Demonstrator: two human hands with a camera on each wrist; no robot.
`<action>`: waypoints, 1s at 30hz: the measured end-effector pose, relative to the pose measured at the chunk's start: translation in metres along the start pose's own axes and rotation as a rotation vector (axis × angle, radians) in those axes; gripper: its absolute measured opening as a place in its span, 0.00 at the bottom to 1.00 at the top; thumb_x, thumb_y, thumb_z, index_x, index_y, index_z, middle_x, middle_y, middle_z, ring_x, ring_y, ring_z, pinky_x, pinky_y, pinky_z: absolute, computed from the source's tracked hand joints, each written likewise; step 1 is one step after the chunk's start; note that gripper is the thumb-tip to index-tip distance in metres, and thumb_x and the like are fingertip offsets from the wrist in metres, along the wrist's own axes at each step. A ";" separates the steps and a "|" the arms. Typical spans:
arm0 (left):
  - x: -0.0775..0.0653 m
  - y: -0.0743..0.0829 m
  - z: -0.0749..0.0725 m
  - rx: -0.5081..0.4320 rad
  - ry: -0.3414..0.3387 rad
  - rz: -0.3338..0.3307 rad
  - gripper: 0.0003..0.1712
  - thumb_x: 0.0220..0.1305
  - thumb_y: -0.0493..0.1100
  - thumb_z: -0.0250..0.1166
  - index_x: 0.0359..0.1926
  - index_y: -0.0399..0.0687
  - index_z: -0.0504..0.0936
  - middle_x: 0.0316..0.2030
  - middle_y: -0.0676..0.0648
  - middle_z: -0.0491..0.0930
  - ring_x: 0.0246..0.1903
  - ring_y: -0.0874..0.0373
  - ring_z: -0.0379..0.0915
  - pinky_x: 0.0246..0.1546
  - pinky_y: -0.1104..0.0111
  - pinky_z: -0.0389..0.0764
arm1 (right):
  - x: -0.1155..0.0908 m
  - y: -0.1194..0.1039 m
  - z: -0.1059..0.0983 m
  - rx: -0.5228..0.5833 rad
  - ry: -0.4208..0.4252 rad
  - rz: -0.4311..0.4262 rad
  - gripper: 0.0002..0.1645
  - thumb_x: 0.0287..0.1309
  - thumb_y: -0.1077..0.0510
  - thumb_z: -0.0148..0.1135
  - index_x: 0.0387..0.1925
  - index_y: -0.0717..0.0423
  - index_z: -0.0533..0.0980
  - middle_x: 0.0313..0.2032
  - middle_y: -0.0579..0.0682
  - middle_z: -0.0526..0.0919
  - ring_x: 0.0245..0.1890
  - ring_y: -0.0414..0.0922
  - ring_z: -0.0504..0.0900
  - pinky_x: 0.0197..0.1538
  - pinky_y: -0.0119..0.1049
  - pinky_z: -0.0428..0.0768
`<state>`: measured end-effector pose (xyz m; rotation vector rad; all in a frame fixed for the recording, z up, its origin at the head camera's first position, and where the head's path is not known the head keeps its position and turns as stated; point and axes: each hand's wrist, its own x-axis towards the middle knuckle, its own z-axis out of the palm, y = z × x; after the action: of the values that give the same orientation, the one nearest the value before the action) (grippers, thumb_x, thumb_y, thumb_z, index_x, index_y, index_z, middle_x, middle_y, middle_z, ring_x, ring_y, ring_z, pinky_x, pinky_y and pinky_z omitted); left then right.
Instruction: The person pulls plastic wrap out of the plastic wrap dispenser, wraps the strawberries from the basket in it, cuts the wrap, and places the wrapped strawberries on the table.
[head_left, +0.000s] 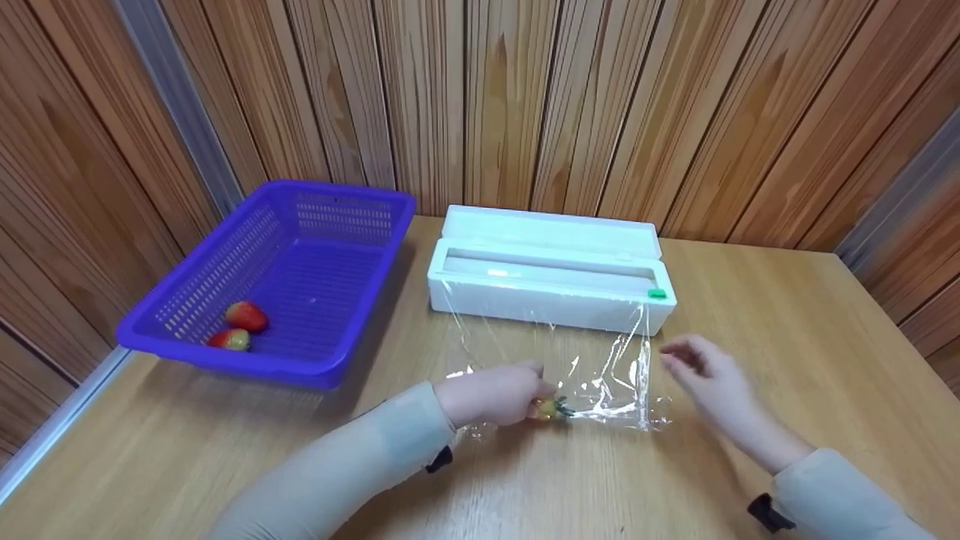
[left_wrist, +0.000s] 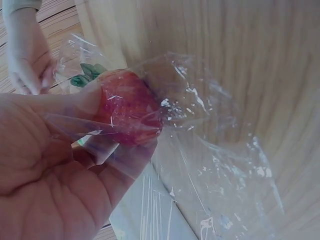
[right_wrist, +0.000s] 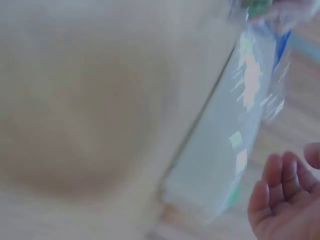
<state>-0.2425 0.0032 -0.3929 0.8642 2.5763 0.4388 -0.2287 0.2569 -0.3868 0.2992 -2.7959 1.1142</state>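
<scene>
My left hand (head_left: 499,394) grips a red strawberry (left_wrist: 131,107) with green leaves between thumb and fingers, with clear plastic wrap (left_wrist: 200,120) lying over the fruit and partly over the fingers. In the head view the wrap (head_left: 517,345) runs from a white dispenser box (head_left: 551,296), its lid raised at the back, down to the left hand. My right hand (head_left: 709,375) is to the right of the sheet's edge, its fingers loosely bent and holding nothing. The right wrist view shows this hand (right_wrist: 290,197) with relaxed fingers beside the blurred box.
A purple basket (head_left: 367,300) stands on the left of the wooden table (head_left: 765,300), with two strawberries (head_left: 247,317) in its near left corner. A green slider (head_left: 657,294) sits at the box's right end. A wood-panelled wall (head_left: 502,97) rises behind.
</scene>
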 end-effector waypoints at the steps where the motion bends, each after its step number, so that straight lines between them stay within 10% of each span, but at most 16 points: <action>1: 0.000 0.000 -0.001 0.025 -0.003 0.016 0.22 0.55 0.36 0.57 0.53 0.54 0.73 0.36 0.50 0.66 0.25 0.64 0.62 0.24 0.79 0.68 | -0.002 -0.008 0.006 -0.057 0.004 -0.064 0.10 0.54 0.60 0.55 0.39 0.58 0.73 0.31 0.46 0.77 0.32 0.37 0.74 0.35 0.30 0.76; 4: 0.001 -0.001 -0.003 0.128 0.004 0.072 0.18 0.55 0.37 0.57 0.48 0.53 0.77 0.34 0.50 0.67 0.26 0.64 0.63 0.25 0.78 0.68 | -0.007 -0.036 0.028 -0.213 -0.078 -0.209 0.13 0.50 0.61 0.58 0.41 0.56 0.74 0.39 0.48 0.78 0.41 0.42 0.75 0.46 0.38 0.76; 8: 0.003 -0.002 -0.004 0.224 0.032 0.126 0.14 0.55 0.39 0.58 0.45 0.52 0.78 0.36 0.49 0.73 0.32 0.62 0.69 0.33 0.76 0.72 | -0.006 -0.066 0.056 -0.263 -0.257 -0.198 0.25 0.49 0.55 0.60 0.50 0.58 0.70 0.48 0.53 0.76 0.50 0.50 0.73 0.54 0.46 0.71; 14: 0.004 -0.005 -0.002 0.113 0.110 0.177 0.15 0.54 0.40 0.60 0.45 0.49 0.78 0.44 0.51 0.79 0.46 0.60 0.74 0.54 0.72 0.69 | 0.007 -0.077 0.083 -0.170 -0.315 -0.161 0.41 0.45 0.58 0.63 0.61 0.59 0.57 0.56 0.56 0.70 0.55 0.51 0.70 0.58 0.44 0.69; 24: 0.007 -0.009 -0.005 -0.013 0.161 0.091 0.13 0.52 0.31 0.58 0.37 0.50 0.71 0.33 0.53 0.77 0.36 0.62 0.74 0.43 0.73 0.74 | 0.023 -0.068 0.093 0.166 -0.411 -0.038 0.53 0.38 0.71 0.63 0.64 0.58 0.45 0.42 0.54 0.76 0.42 0.46 0.76 0.50 0.38 0.75; 30: 0.006 -0.011 -0.004 -0.072 0.143 0.079 0.15 0.53 0.32 0.58 0.42 0.53 0.72 0.39 0.55 0.79 0.43 0.63 0.74 0.49 0.71 0.72 | 0.027 -0.065 0.093 0.137 -0.391 0.002 0.54 0.36 0.66 0.68 0.64 0.58 0.48 0.49 0.56 0.74 0.52 0.48 0.71 0.62 0.46 0.62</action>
<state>-0.2546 -0.0020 -0.3955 0.9429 2.6430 0.6333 -0.2436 0.1427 -0.4062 0.5859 -3.0503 1.3837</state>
